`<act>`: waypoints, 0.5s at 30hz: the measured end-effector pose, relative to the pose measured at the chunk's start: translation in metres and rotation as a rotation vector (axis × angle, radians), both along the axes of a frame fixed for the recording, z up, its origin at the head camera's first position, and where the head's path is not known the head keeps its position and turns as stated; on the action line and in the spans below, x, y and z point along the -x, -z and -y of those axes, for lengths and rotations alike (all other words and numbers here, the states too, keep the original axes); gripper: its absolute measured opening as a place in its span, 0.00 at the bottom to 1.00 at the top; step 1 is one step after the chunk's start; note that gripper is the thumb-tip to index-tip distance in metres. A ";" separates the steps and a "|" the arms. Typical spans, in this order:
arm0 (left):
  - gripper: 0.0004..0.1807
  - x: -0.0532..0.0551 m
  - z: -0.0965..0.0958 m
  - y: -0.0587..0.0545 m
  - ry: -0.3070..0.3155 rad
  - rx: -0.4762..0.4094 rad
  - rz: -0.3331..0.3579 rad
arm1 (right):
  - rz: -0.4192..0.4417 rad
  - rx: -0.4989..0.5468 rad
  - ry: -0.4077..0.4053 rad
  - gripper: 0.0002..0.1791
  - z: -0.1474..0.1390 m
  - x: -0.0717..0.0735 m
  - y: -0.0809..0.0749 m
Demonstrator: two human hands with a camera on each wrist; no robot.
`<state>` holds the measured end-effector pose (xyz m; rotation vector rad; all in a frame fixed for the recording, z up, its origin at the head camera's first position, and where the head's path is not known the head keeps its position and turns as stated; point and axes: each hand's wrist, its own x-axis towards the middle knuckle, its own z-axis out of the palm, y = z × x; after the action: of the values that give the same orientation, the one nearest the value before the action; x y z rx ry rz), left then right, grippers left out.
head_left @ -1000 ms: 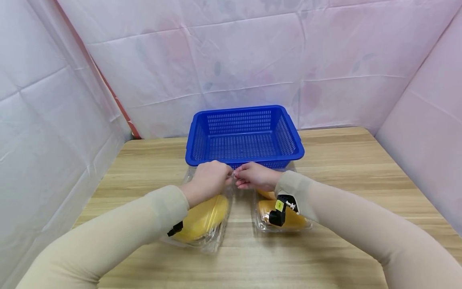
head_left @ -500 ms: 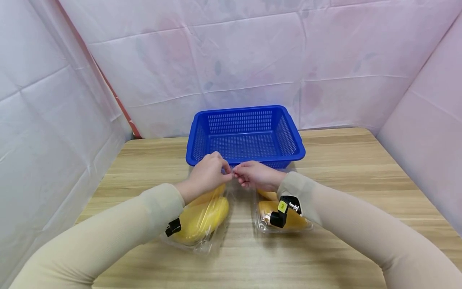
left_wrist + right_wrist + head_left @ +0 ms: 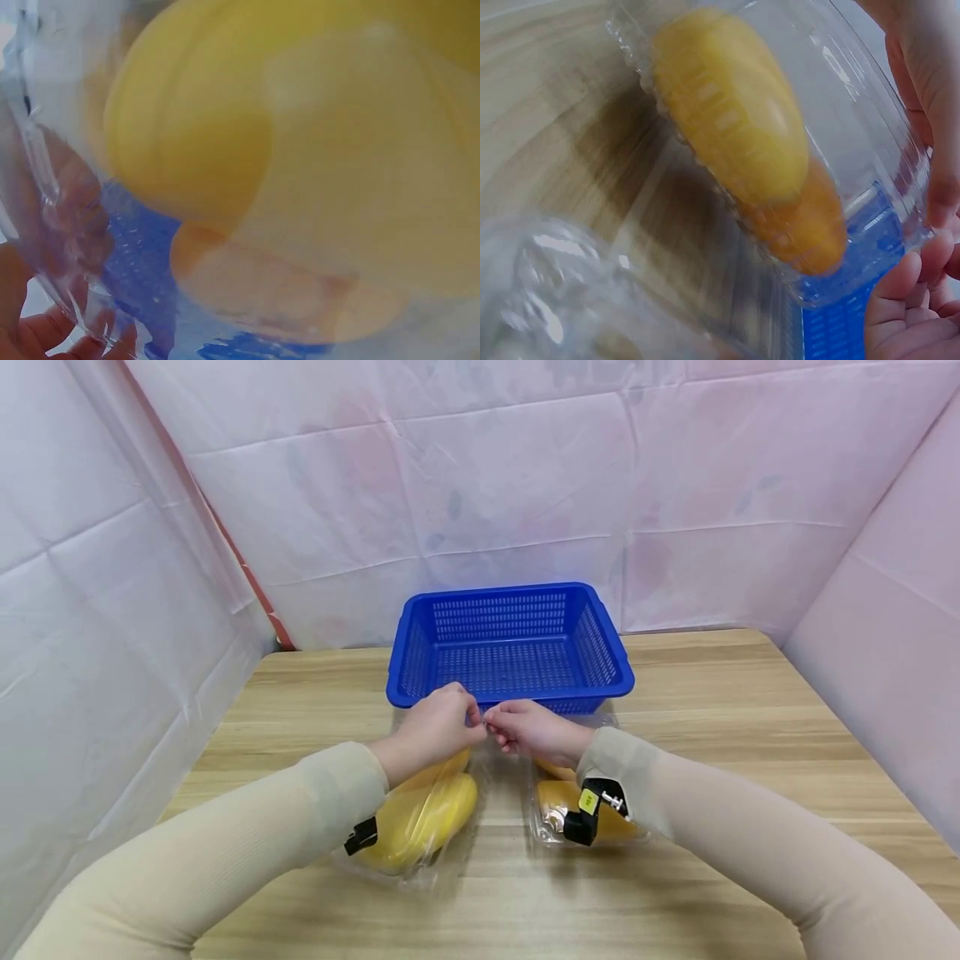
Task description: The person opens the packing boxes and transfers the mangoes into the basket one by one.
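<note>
In the head view, the left hand [image 3: 442,727] and right hand [image 3: 534,728] meet before a blue perforated plastic basket [image 3: 510,696], fingers pinching the edge of a clear plastic box [image 3: 438,870] of smooth yellow fruit [image 3: 420,822] on the wood-grained table [image 3: 495,902]. A second clear plastic box [image 3: 546,837] lies below the right wrist.

From the left wrist, fingers curl at the plastic edge.

From the right wrist, both hands' fingertips touch at that edge.

The head view looks forward and down from above, framing the blue basket [image 3: 498,614] and much of the table [image 3: 712,710]. The wrist views sit close: left almost against clear plastic [image 3: 46,161] over a yellow item [image 3: 187,142], right aslant at a clear box [image 3: 840,97]. All three share the basket.
</note>
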<state>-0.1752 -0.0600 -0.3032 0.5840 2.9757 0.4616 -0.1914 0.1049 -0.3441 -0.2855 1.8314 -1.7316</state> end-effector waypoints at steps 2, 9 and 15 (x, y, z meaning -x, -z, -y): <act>0.05 -0.001 0.000 -0.001 -0.005 0.040 -0.045 | -0.001 0.010 0.019 0.12 0.002 -0.001 -0.001; 0.07 -0.002 -0.003 -0.006 -0.039 0.107 -0.077 | -0.023 0.040 0.057 0.12 0.006 -0.006 -0.001; 0.06 -0.002 -0.004 -0.007 -0.051 0.089 -0.061 | -0.027 0.061 0.070 0.11 0.007 -0.008 -0.002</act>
<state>-0.1735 -0.0560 -0.2963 0.5244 3.0567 0.3179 -0.1833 0.0979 -0.3422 -0.2736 1.8301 -1.8420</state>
